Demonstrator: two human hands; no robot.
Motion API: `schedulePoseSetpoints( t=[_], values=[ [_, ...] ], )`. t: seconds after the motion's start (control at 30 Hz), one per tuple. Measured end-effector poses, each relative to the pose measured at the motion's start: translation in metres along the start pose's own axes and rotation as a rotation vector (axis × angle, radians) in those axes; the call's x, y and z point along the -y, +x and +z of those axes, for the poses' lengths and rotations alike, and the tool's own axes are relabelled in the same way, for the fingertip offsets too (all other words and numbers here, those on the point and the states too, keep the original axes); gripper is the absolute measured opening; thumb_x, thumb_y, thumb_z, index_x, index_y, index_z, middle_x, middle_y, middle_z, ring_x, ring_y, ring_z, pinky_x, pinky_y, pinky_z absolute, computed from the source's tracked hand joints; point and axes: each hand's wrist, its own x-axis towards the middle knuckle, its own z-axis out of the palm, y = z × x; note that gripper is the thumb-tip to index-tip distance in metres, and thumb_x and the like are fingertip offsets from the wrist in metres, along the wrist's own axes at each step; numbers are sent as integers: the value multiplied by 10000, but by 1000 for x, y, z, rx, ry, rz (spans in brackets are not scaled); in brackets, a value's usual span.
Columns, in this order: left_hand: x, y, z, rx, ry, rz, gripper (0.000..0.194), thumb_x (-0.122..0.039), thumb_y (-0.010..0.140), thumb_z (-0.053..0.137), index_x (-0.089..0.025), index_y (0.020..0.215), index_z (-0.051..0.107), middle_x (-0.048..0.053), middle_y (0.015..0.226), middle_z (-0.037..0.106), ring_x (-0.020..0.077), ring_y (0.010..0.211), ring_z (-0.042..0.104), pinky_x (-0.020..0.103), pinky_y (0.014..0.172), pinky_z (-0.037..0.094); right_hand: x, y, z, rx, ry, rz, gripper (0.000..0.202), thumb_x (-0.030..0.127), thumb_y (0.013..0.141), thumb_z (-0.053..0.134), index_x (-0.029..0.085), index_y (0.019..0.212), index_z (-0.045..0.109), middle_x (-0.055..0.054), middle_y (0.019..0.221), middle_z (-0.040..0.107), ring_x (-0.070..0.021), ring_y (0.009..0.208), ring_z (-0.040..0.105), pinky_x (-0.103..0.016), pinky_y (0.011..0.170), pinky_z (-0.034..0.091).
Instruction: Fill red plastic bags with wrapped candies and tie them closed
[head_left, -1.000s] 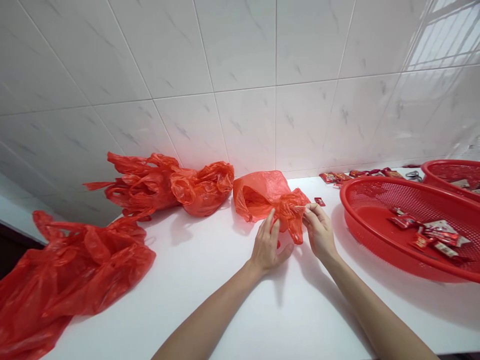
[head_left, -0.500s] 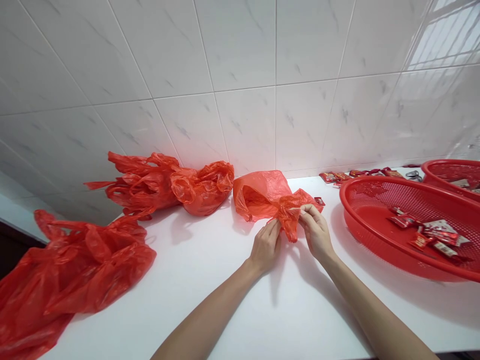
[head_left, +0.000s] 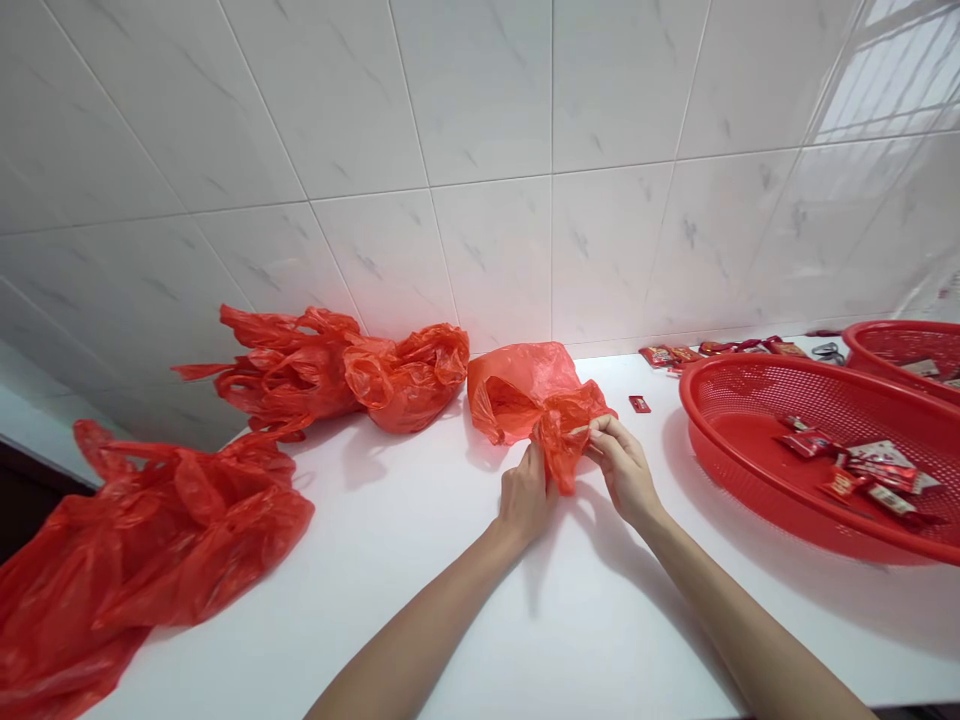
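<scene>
A thin red plastic bag (head_left: pixel 525 372) lies crumpled on the white table (head_left: pixel 420 560), its open mouth toward the left. My left hand (head_left: pixel 527 495) pinches the bunched front part of the bag. Just to the right, my right hand (head_left: pixel 621 468) grips another fold of the same bag between thumb and fingers. Bunched plastic hangs down between the two hands and hides some fingertips. One small red packet (head_left: pixel 639 404) rests on the table behind my right hand.
Red bags stand at the back left (head_left: pixel 409 380), and a larger red bag pile (head_left: pixel 202 530) covers the left side. On the right, a red perforated basket (head_left: pixel 742 480) holds several packets; a second basket (head_left: pixel 900 340) is behind it. More packets (head_left: pixel 667 355) lie along the tiled wall.
Both hands have shifted slightly left with the bunched plastic. The bag's right part has pulled away from the small packet, which now shows fully.
</scene>
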Motion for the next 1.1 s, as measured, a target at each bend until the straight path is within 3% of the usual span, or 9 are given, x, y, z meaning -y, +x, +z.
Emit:
schedulePoseSetpoints(
  t=[0.13,0.27,0.4,0.53,0.63,0.73,0.9,1.0,1.1],
  values=[
    [-1,2,-4,-3,-72,-115,275,-309,983,433,-207,1209,551,78,949,677,236,734,638,326,594,431,-2,0,0,50,28,57,231,394,732,686,222,693,536,29,716,498,-140,656,484,-280,645,479],
    [7,7,-7,-27,-215,51,262,-301,991,407,-192,1096,621,110,1045,666,262,929,638,372,757,491,-2,0,1,110,75,134,249,380,707,683,223,665,494,38,677,438,-126,594,415,-248,551,414],
    [16,10,-3,-122,-271,182,229,-229,959,440,-181,1074,633,112,1051,660,264,978,614,411,843,494,-4,1,2,134,175,228,265,354,692,713,219,653,489,48,646,430,-120,573,410,-243,542,403],
    [16,7,-2,-100,-274,314,337,-136,913,409,-188,1181,607,113,1106,648,247,986,619,399,858,510,-9,4,0,103,335,302,210,332,670,746,213,681,575,36,652,535,-138,614,489,-257,571,443],
    [12,4,-6,-44,-199,343,382,-177,897,415,-168,1235,594,131,1147,656,274,1049,600,432,902,499,-12,8,-4,91,431,332,157,298,684,756,207,745,643,25,709,636,-153,681,571,-272,637,487],
    [6,4,-13,48,-73,269,334,-269,934,396,-189,1082,685,109,1102,697,294,1076,594,494,986,442,-12,10,-8,92,491,359,125,268,711,752,201,781,672,14,755,699,-163,716,624,-295,701,516],
    [-5,10,-18,140,89,-35,523,-278,1016,287,-243,765,745,19,1254,708,284,1241,549,586,1152,231,-4,16,-14,-5,546,351,103,244,707,740,214,788,683,-1,816,746,-171,743,660,-314,721,539],
    [-8,15,-20,180,186,-195,520,-269,990,370,-211,589,696,28,1289,702,329,1310,513,621,1142,225,0,24,-23,-114,534,247,89,234,691,729,214,736,655,-1,793,727,-163,762,661,-302,733,540],
    [-7,19,-23,237,243,-250,432,-230,904,478,-187,513,657,67,1275,709,352,1288,539,616,1114,274,1,32,-34,-225,448,142,121,236,675,719,220,694,600,23,707,661,-145,697,627,-298,713,528]
  ],
)
